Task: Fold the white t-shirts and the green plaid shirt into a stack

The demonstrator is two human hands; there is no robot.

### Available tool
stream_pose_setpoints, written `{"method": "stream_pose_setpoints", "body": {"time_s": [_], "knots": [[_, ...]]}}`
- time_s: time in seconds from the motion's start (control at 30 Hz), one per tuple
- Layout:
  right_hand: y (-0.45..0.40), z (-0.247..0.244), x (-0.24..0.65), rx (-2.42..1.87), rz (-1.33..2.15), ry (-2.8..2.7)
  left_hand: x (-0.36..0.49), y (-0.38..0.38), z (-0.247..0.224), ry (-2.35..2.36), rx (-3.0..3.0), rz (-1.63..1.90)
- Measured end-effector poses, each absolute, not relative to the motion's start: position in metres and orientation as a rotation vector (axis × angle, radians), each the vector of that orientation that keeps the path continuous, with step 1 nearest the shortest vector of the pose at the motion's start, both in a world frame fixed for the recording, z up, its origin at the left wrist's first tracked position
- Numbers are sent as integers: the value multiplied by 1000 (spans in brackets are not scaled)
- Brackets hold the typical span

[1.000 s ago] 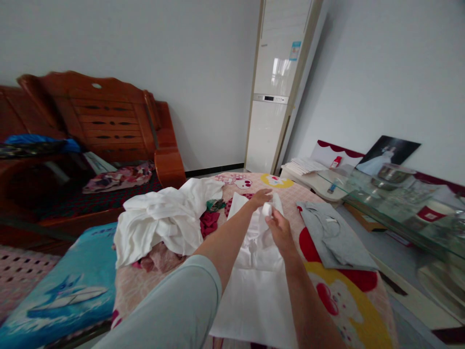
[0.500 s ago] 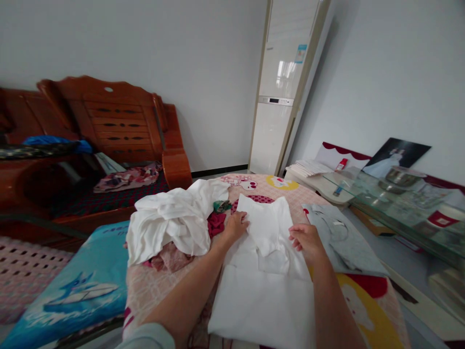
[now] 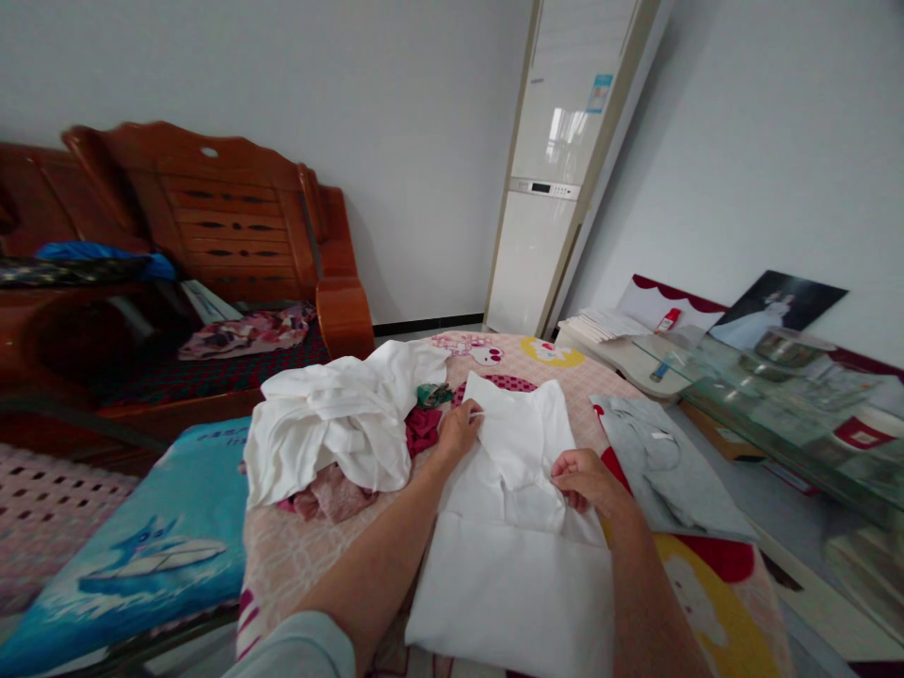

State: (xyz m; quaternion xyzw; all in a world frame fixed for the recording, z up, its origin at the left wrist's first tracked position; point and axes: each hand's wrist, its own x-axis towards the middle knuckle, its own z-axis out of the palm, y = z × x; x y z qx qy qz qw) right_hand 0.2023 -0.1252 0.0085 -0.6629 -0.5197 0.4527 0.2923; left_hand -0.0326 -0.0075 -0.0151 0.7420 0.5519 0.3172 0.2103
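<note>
A white garment (image 3: 508,584), partly folded, lies lengthwise before me on a table with a patterned cloth (image 3: 579,372). At its far left edge my left hand (image 3: 460,431) is closed, thumb and fingers pinching the fabric. My right hand (image 3: 586,480) is closed on the right side of the garment, fingertips gathering a loose folded flap. A crumpled pile of white cloth (image 3: 331,414) sits left of my left hand, with dark red cloth (image 3: 424,428) and dusty pink cloth (image 3: 331,494) showing beneath. To the right lies a folded grey shirt (image 3: 656,452).
A blue printed cushion (image 3: 162,537) lies left of the table, near a pink woven seat (image 3: 56,527). Behind stands a wooden armchair (image 3: 212,226). A tall white air conditioner (image 3: 540,245) fills the corner. A glass shelf (image 3: 749,424) with bowls is at right.
My right hand has moved a little left and toward me, drawing in the garment's right side. My left hand stays at the left edge. The view has shifted slightly.
</note>
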Motion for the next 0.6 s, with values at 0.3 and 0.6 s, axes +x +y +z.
{"method": "stream_pose_setpoints", "body": {"time_s": [0.3,0.6], "knots": [[-124,10,192,-1873,1094,-1446,-41,0,-21,1380,1982,963],[-125,11,190,-1605,1393,-1312,-38,-6,-17,1379,1971,1143]]}}
